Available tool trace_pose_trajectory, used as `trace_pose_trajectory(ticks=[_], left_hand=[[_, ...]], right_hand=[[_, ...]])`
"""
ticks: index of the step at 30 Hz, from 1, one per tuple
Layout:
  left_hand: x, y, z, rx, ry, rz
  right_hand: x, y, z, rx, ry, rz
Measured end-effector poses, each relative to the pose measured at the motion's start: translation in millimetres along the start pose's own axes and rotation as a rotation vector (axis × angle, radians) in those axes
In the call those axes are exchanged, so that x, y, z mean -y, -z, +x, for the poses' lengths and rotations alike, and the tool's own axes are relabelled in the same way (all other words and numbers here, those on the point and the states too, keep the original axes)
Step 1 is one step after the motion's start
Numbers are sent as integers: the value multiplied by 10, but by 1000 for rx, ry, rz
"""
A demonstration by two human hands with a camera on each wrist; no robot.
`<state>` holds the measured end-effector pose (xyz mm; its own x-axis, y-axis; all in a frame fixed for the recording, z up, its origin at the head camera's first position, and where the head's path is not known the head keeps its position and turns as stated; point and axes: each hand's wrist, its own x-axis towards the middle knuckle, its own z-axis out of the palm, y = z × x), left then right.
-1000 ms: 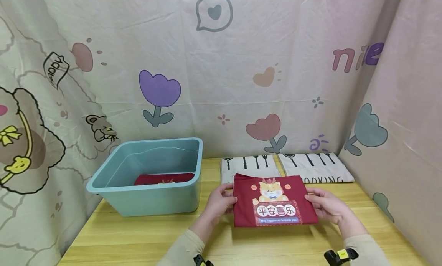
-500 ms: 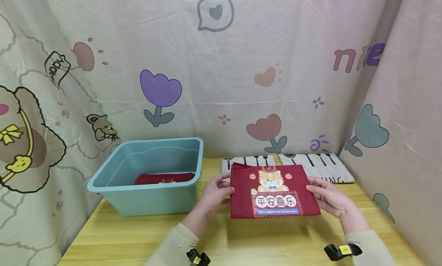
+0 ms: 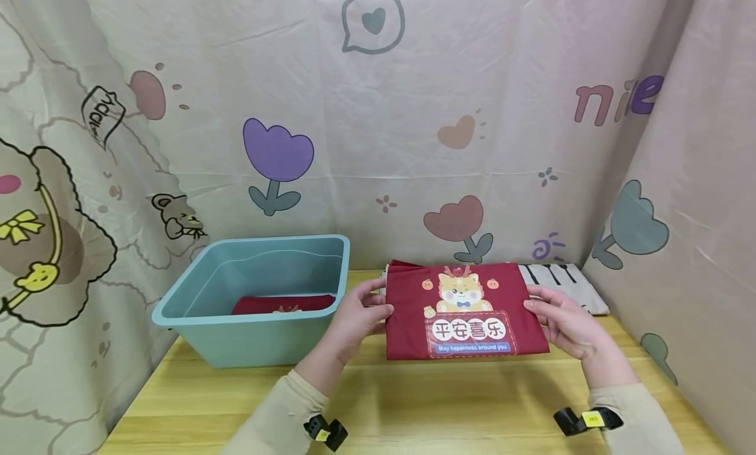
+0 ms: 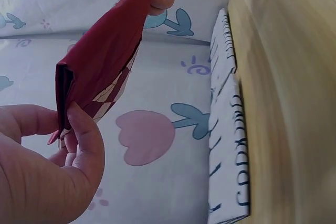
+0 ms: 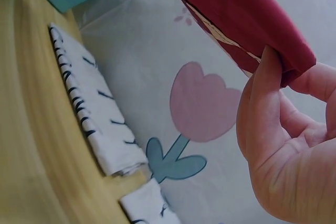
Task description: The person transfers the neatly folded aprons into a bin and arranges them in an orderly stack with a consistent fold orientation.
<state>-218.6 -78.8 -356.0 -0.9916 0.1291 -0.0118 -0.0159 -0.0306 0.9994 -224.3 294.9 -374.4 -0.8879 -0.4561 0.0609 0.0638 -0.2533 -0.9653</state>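
A folded red cloth (image 3: 407, 324) with a cartoon animal, white-circled characters and a blue strip is held up off the table between both hands. My left hand (image 3: 357, 314) pinches its left edge, thumb on one side and fingers on the other, as the left wrist view shows. At the right edge my right hand (image 3: 564, 324) grips it the same way. A checkered patch (image 4: 113, 90) shows on the underside. Behind it lie two folded white cloths with black utensil prints; the right one (image 3: 564, 287) shows in part, while the left one (image 5: 97, 98) is mostly hidden in the head view.
A teal plastic bin (image 3: 254, 340) stands on the left of the wooden table (image 3: 236, 409), with another red cloth (image 3: 260, 304) inside. Printed curtains (image 3: 378, 140) enclose the back and sides.
Both hands have raised the red cloth and moved it away, slightly to the left. It now covers most of the left white cloth in the head view. Both grips have stayed on it.
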Motion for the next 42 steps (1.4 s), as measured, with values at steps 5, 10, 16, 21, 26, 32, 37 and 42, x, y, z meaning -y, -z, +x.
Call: trace_pose_trajectory(ticks=[5,10,16,21,26,32,37,42], left_hand=[[-127,68,-13,-10,-26,6],[-248,160,-41,-25,-35,25],[-338,310,-73,-50,-64,43],[-396,460,-102,-62,-68,52],[-460,631,-121,-57,-83,62],[-530,829,-117,-93,-82,90],[-591,993,-118,-136,-86,141],[-640,1168,-123,-152,-100,169]], right_hand=[[99,-81,50,-36,17,-38],[176,-187,125,-51,36,-58],[233,-343,244,-77,52,-71],[254,-493,356,-84,55,-56],[269,-653,477,-110,48,-49],[269,-847,649,-127,59,-51],[252,-1010,802,-136,67,-56],[236,-1179,942,-131,71,-44]])
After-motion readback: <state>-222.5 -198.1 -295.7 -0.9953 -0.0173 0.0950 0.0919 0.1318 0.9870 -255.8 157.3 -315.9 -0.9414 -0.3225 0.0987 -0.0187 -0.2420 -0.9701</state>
